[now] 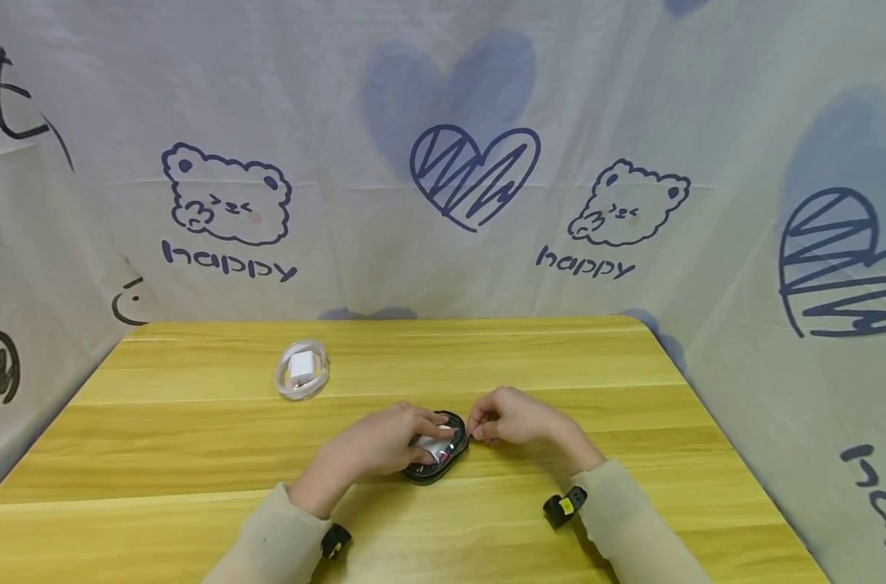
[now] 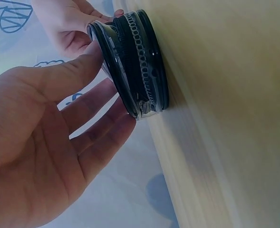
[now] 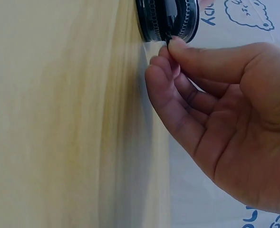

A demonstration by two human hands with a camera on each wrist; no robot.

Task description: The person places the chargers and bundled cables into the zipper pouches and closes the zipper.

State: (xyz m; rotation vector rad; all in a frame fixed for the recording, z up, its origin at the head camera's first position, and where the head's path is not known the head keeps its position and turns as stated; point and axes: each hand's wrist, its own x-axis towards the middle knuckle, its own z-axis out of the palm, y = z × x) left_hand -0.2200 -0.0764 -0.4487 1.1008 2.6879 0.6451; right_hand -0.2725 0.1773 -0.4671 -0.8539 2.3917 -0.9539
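A small oval zip pouch [image 1: 449, 459], clear with black trim, lies on the table in the head view. Something whitish shows through its top. My left hand [image 1: 392, 438] holds it from above, with thumb and fingers spread across the upper rim. In the left wrist view, the thumb of the left hand [image 2: 49, 128] presses one side of the black rim while fingertips touch another. At the pouch's right end, my right hand [image 1: 516, 418] pinches the zipper pull [image 3: 168, 40] between thumb and forefinger. The zipper runs along the side wall of the pouch.
A white charger plug [image 1: 302, 367] sits within a coiled white cable [image 1: 291, 391] toward the table's back left. The wooden table [image 1: 560, 357] meets a printed cloth [image 1: 355, 243] at the back and sides.
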